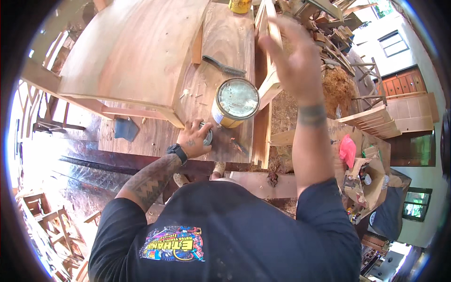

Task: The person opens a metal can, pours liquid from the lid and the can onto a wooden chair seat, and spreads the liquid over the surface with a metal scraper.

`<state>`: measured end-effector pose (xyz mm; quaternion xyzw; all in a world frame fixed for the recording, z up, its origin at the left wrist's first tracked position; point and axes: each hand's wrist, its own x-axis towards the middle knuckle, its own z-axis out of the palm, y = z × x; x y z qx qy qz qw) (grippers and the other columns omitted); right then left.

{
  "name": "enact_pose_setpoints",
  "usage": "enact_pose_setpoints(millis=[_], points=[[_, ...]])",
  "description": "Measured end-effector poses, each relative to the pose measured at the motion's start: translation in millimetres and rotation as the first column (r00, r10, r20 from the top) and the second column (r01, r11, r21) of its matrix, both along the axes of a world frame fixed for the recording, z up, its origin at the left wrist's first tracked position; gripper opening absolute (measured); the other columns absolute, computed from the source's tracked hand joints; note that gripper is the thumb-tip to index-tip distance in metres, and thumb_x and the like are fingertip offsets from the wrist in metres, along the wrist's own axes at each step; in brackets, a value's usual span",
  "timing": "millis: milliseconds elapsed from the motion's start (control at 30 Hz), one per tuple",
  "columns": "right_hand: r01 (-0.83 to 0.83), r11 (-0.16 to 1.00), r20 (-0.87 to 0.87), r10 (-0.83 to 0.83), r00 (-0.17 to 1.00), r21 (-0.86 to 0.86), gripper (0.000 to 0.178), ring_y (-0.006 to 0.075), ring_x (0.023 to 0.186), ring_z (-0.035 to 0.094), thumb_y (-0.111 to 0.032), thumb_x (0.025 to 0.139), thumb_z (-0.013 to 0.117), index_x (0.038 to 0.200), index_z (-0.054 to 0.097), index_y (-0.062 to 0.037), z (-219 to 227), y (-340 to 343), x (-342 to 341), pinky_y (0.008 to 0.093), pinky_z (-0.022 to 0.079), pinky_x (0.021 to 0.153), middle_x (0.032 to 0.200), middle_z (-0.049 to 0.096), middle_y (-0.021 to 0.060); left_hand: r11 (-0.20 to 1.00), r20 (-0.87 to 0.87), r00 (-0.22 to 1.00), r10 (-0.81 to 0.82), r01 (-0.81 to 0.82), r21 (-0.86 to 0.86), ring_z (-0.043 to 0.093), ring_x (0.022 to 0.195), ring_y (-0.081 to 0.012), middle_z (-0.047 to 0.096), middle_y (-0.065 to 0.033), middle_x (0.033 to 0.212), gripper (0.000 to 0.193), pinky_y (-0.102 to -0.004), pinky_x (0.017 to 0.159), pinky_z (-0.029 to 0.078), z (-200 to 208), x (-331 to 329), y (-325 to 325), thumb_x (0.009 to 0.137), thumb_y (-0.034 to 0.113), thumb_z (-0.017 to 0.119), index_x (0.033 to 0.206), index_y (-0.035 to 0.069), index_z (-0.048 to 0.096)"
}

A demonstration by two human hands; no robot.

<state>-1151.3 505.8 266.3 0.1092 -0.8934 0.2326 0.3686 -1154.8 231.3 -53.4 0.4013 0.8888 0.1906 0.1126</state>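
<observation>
My left hand [191, 141] curls its fingers over a small round tin [207, 137] on the wooden board, close to the corner of a curved wooden panel [131, 51]. Right of it stands a large can [238, 99] with a pale, smeared top and a yellow lower label. My right hand [300, 61] is raised over the right side of the bench, blurred, its fingers stretched apart and nothing visible in them. Beyond the large can lies a dark-handled wire brush [223, 66]. A small orange and black item [239, 146] rests near the board's front edge.
A grey-blue flat piece [125, 129] lies under the panel's frame at left. Another yellow can [240, 5] stands at the far end. An upright wooden frame [268, 84] runs along the right. A side table holds a pink bag [347, 150] and an open carton [371, 188].
</observation>
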Motion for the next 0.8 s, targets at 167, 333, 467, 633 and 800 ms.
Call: enact_pose_setpoints(millis=[167, 333, 467, 633, 800], points=[[0.042, 0.904, 0.360, -0.212, 0.908, 0.426, 0.044, 0.0416, 0.122, 0.074, -0.040, 0.115, 0.060, 0.122, 0.077, -0.0011, -149.8, 36.8, -88.7, 0.0487, 0.059, 0.102, 0.130, 0.079, 0.0215, 1.000, 0.016, 1.000, -0.011, 0.010, 0.009, 0.052, 0.143, -0.0490, 0.051, -0.0174, 0.157, 0.086, -0.0625, 0.106, 0.059, -8.0, 0.7, 3.1, 0.076, 0.041, 0.090, 0.154, 0.030, 0.056], [-0.007, 0.980, 0.779, -0.153, 0.608, 0.198, 0.050, 0.0415, 0.125, 0.072, -0.042, 0.119, 0.046, 0.130, 0.072, 0.0002, -254.3, 39.9, -100.1, 0.0518, 0.057, 0.106, 0.133, 0.077, 0.0233, 0.999, 0.019, 1.000, 0.006, -0.007, 0.035, 0.053, 0.143, -0.0499, 0.050, -0.0173, 0.158, 0.088, -0.0632, 0.112, 0.056, -4.5, 2.8, -3.0, 0.073, 0.041, 0.092, 0.153, 0.028, 0.058], [-0.025, 0.992, 0.686, -0.069, 0.724, 0.125, 0.049, 0.0360, 0.130, 0.073, -0.039, 0.122, 0.046, 0.142, 0.070, -0.0011, -203.3, 36.1, -131.0, 0.0463, 0.053, 0.116, 0.139, 0.077, 0.0230, 0.999, 0.038, 0.998, 0.041, -0.041, 0.019, 0.052, 0.145, -0.0484, 0.051, -0.0172, 0.157, 0.087, -0.0622, 0.114, 0.055, -11.5, -1.4, -10.9, 0.072, 0.040, 0.093, 0.151, 0.028, 0.059], [-0.190, 0.980, 0.040, 0.192, 0.980, -0.056, 0.059, 0.0277, 0.113, 0.076, -0.057, 0.118, 0.055, 0.149, 0.070, -0.0091, 4.8, 29.7, -78.0, 0.0396, 0.057, 0.100, 0.117, 0.080, 0.0124, 0.998, -0.003, 0.999, 0.040, -0.040, 0.041, 0.051, 0.145, -0.0461, 0.052, -0.0164, 0.156, 0.081, -0.0595, 0.115, 0.054, -5.7, 1.4, -8.4, 0.074, 0.042, 0.092, 0.148, 0.027, 0.062], [0.003, 0.964, 0.000, -0.003, 1.000, 0.266, 0.083, 0.0434, 0.158, 0.047, -0.076, 0.108, 0.055, 0.164, 0.058, -0.0140, -133.9, 17.9, -25.6, 0.0651, 0.029, 0.132, 0.167, 0.057, 0.0194, 0.999, 0.013, 0.999, 0.034, -0.034, -0.007, 0.052, 0.144, -0.0460, 0.052, -0.0167, 0.156, 0.082, -0.0593, 0.114, 0.054, 2.1, 0.2, 1.6, 0.075, 0.042, 0.092, 0.148, 0.026, 0.062]])
